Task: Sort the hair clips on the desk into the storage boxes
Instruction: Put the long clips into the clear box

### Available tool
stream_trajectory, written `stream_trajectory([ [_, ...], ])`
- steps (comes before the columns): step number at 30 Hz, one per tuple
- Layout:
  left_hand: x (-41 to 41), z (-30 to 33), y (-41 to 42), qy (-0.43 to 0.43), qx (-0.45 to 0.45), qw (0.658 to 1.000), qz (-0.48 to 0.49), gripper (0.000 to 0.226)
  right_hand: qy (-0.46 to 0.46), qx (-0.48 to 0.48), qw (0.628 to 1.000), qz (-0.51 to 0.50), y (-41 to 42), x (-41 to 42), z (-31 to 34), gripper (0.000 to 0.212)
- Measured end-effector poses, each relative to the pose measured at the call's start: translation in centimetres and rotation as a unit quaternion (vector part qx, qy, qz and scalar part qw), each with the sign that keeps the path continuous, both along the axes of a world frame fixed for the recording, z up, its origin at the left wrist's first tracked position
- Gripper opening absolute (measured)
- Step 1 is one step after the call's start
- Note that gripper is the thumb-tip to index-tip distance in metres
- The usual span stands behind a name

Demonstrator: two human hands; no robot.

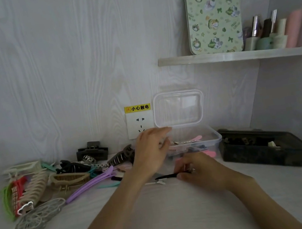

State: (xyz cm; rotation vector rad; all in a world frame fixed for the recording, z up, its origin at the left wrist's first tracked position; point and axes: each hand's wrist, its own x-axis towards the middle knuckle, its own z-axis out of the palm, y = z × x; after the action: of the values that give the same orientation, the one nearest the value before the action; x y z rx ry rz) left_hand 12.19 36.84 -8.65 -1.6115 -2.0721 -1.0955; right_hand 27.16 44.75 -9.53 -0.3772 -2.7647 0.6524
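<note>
Along the counter's (162, 220) left edge lies the unsorted heap of clips (44, 181): claw clips, a purple clip (90, 184), green ones and a wire piece overlapping, so single shapes are hard to tell apart. It seems kept to one side to leave bare space in front of the boxes. Near the middle, the left hand (152, 153) hovers over the near corner of the clear box (195, 143), fingers loosely curled; whether its grip holds a small clip I cannot tell, since the palm faces away. The box's lid (178, 108) leans on the wall behind, likely to keep the opening free; pink clips (195, 138) lie inside, the rest blurred by the plastic. Just right, the right hand (197, 168) pinches a black clip (167, 176) low over the counter, a white clip (159, 181) beside it. Farther right the dark box (262, 146) stands open, its contents too dim to name
</note>
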Motion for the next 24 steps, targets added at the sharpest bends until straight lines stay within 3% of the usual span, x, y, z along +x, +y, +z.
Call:
stream_trajectory([
  [3,-1.2,0.1,-2.8,-0.044,0.037,0.998,0.017,0.024,0.001,-0.005,1.0,0.01,0.1,0.1,0.2,0.012],
  [7,-3.7,1.1,-7.8,-0.168,-0.109,0.976,-0.079,0.031,0.08,-0.033,0.996,-0.004,-0.5,0.2,1.0,0.013],
  [11,-5.6,0.9,-9.9,-0.145,-0.291,0.944,-0.064,0.066,0.264,0.004,0.959,-0.107,-0.2,-0.4,1.4,0.017],
  [14,-5.7,0.7,-10.0,-0.144,-0.348,0.923,-0.081,0.065,0.365,0.041,0.911,-0.19,0.4,-0.6,1.9,0.012],
  [16,-5.7,0.7,-10.0,-0.148,-0.34,0.925,-0.087,0.059,0.374,0.093,0.894,-0.228,1.0,-1.1,2.1,0.014],
  [18,-5.7,1.0,-10.2,-0.154,-0.336,0.925,-0.095,0.054,0.324,0.151,0.897,-0.262,1.8,-1.8,1.7,0.02],
  [21,-6.1,1.2,-10.6,-0.209,-0.316,0.918,-0.115,0.048,0.262,0.158,0.907,-0.291,1.9,-2.4,1.1,0.03],
  [24,-6.6,0.9,-10.7,-0.207,-0.319,0.919,-0.106,0.049,0.319,0.164,0.914,-0.19,-0.7,-2.6,1.4,0.023],
])
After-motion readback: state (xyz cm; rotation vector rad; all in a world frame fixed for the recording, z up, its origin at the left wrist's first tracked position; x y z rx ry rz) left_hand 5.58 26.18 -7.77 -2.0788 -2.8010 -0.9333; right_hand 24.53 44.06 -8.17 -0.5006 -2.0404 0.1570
